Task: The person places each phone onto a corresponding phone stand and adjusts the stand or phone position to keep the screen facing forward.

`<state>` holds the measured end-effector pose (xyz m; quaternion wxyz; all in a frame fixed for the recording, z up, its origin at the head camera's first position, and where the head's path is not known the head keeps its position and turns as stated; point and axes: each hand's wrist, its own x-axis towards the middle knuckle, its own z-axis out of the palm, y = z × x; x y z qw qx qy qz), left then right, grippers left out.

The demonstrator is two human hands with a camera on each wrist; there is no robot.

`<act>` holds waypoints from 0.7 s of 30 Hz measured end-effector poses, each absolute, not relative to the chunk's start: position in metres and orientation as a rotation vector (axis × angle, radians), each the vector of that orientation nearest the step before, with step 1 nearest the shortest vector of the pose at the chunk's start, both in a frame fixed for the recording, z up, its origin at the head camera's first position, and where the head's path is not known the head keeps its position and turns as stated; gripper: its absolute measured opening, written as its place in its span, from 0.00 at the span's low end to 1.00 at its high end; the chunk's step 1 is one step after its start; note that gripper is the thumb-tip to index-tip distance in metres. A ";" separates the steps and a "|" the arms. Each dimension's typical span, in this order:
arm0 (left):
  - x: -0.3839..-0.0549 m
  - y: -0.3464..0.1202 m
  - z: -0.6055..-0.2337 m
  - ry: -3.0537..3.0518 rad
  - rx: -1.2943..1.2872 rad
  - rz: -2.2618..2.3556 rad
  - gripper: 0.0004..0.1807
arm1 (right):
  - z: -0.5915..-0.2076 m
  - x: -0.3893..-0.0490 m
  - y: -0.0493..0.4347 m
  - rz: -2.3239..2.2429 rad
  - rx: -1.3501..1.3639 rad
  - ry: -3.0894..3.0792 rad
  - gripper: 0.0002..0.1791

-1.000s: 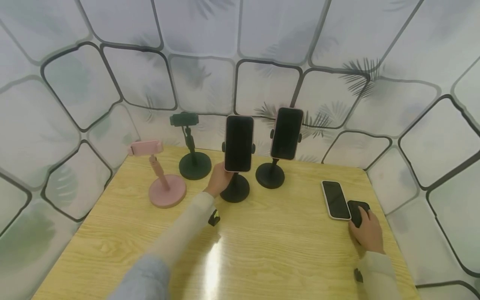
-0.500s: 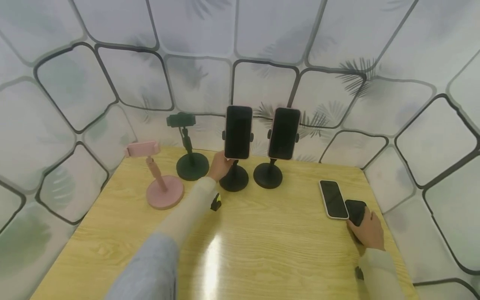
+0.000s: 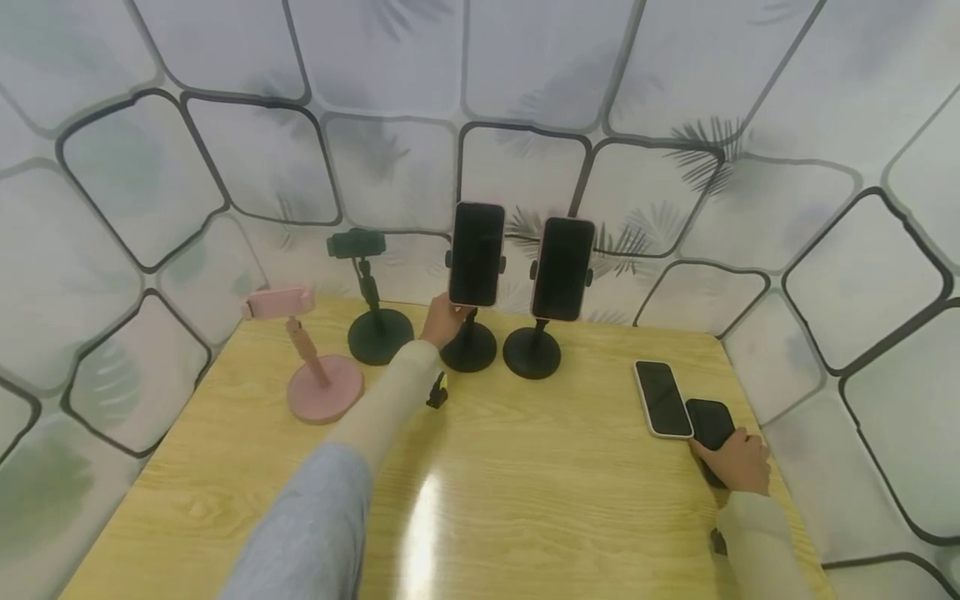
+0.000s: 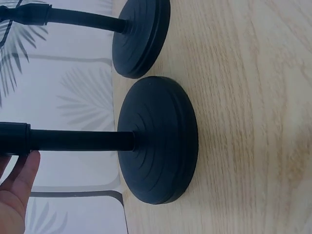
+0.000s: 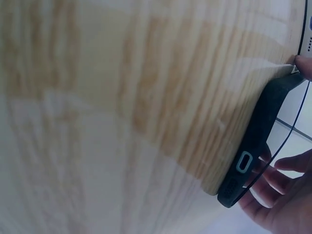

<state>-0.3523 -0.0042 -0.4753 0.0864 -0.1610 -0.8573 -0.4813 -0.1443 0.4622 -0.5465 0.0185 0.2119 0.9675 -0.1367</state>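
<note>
In the head view my left hand (image 3: 444, 321) holds the pole of a black phone stand (image 3: 469, 348) just below the clamped phone (image 3: 477, 254). The left wrist view shows its round base (image 4: 158, 141) down on the wooden table, with my fingers (image 4: 22, 183) against the collar of the pole. Beside it stands a second black phone stand (image 3: 532, 353) with a phone (image 3: 563, 268) in its clamp. At the right, my right hand (image 3: 738, 462) grips the lower end of a black phone (image 3: 710, 423) at its sides. Its charging port end (image 5: 243, 162) shows in the right wrist view.
A white-edged phone (image 3: 664, 400) lies right beside the black one. Left of my left hand stand a green phone stand (image 3: 381, 335) and a pink phone stand (image 3: 326, 389). A patterned wall (image 3: 405, 167) rises behind the table (image 3: 540, 500).
My left hand has pushed its black phone stand back toward the wall, level with the other black one. The right hand's fingers have slid back, baring more of the black phone's screen.
</note>
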 end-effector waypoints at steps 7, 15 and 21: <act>-0.343 -0.001 -0.484 -2.557 -0.360 -1.423 0.15 | -0.548 -0.147 0.468 -0.404 0.708 2.931 0.56; -0.329 -0.026 -0.495 -2.059 0.265 -1.311 0.19 | -0.551 -0.149 0.475 -0.434 0.726 2.892 0.55; -0.340 -0.070 -0.487 -1.951 0.492 -1.465 0.32 | -0.549 -0.151 0.473 -0.460 0.742 2.900 0.53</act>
